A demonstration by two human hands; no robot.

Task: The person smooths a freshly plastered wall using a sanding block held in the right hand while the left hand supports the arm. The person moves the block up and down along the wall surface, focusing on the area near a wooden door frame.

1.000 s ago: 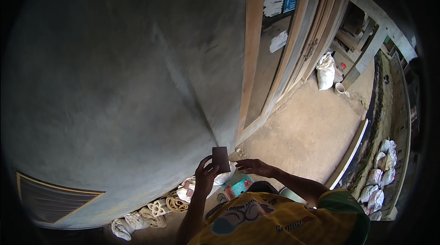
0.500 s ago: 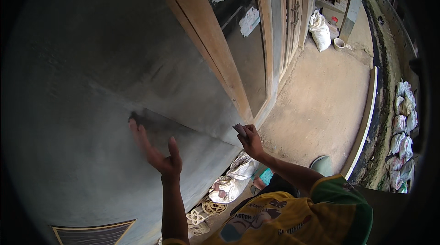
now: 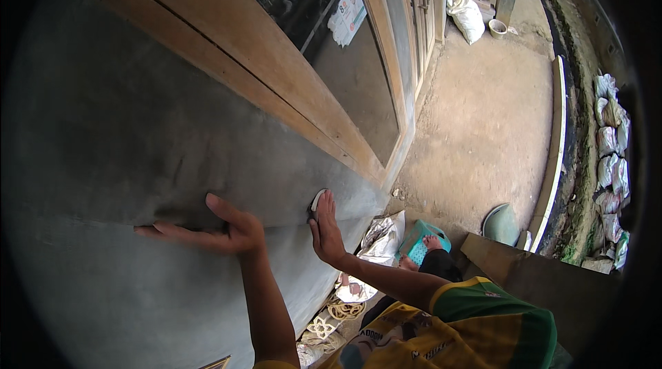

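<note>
My left hand (image 3: 231, 231) is open beside the grey plastered wall (image 3: 138, 162), thumb raised and fingers stretched to the left. Whether its fingertips touch the wall is hard to tell. Farther right, my right hand (image 3: 327, 232) presses a small folded sheet (image 3: 318, 199) against the wall, just below the wooden window frame (image 3: 331, 145). The sheet's curved pale edge shows past the fingers, which lie flat over it; the rest is hidden. It resembles sandpaper, though its surface does not show.
My bare feet (image 3: 433, 242) rest on a turquoise plastic stool (image 3: 414, 245). White sacks (image 3: 381, 239) and coiled rope (image 3: 346, 310) lie along the wall's base. A grey-green tub (image 3: 501, 224) stands at right, near a low kerb (image 3: 556, 155). Farther off are a full sack (image 3: 465, 14) and a bucket (image 3: 497, 28).
My right hand has gone from pinching the folded sheet near the frame's corner to pressing it flat on the wall. My left hand has turned, its fingers now pointing left. The view has shifted.
</note>
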